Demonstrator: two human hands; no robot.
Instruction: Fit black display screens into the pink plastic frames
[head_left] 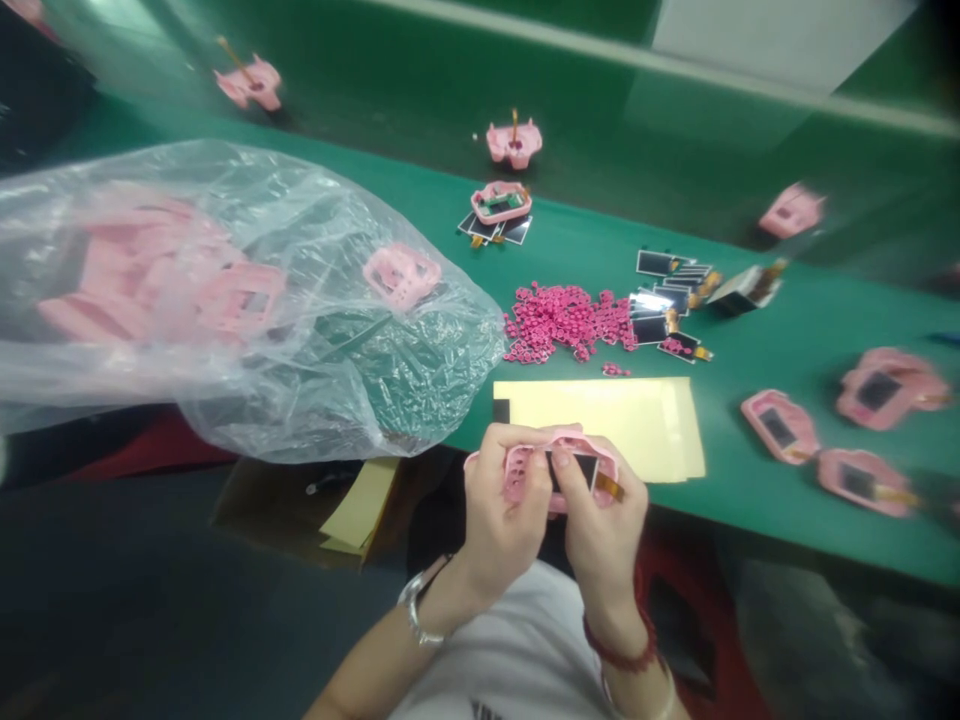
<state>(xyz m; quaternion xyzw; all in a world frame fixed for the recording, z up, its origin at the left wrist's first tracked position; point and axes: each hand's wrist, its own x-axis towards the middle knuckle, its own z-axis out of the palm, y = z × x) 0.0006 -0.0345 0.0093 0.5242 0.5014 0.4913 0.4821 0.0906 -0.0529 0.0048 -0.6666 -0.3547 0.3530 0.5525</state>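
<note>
A pink plastic shell (559, 440) is held between both hands near the table's front edge, with a small dark screen (584, 476) lying in it. My left hand (506, 500) grips the shell's left side, its thumb pressed on the screen's left part. On the other side my right hand (606, 515) holds the shell, thumb on the screen too. An orange ribbon cable (610, 487) sticks out at the right, by my right fingers. Just beyond the hands lie pale yellow sheets (622, 415). The fingers partly hide the shell's inside.
A clear plastic bag (322, 370) of pink shells covers the table's left. Small magenta parts (562, 318) are heaped mid-table, beside loose screens (654, 263). Several pink shells with screens (780, 428) lie at the right. A shell with a green board (501, 203) sits farther back.
</note>
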